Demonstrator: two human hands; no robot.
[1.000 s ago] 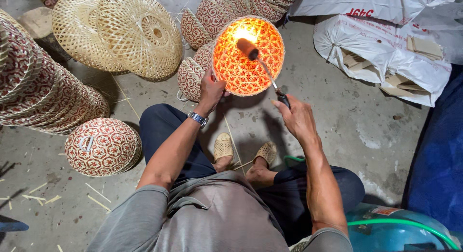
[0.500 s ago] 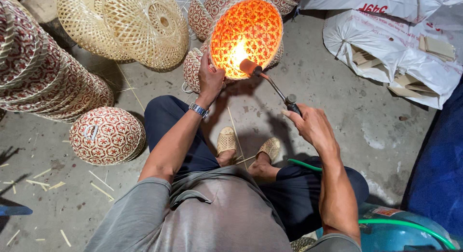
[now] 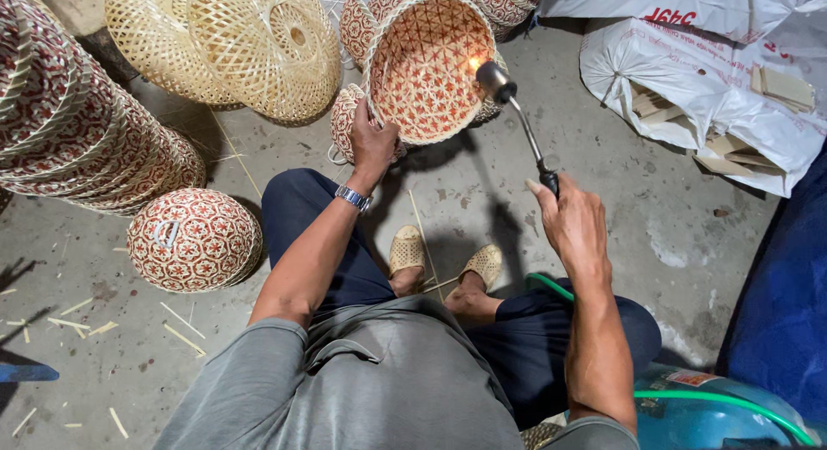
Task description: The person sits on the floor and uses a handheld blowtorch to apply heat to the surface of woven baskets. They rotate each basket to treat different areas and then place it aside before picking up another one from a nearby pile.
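Overhead, left hand (image 3: 372,144) grips the woven basket (image 3: 428,67) rim; right hand (image 3: 570,222) clasps the torch (image 3: 519,123) inside it.

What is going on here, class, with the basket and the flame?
A seated person's left hand holds a red-patterned woven basket by its rim, opening facing them. The right hand holds a gas torch, its lit nozzle at the basket's edge. More woven baskets lie on the concrete floor.
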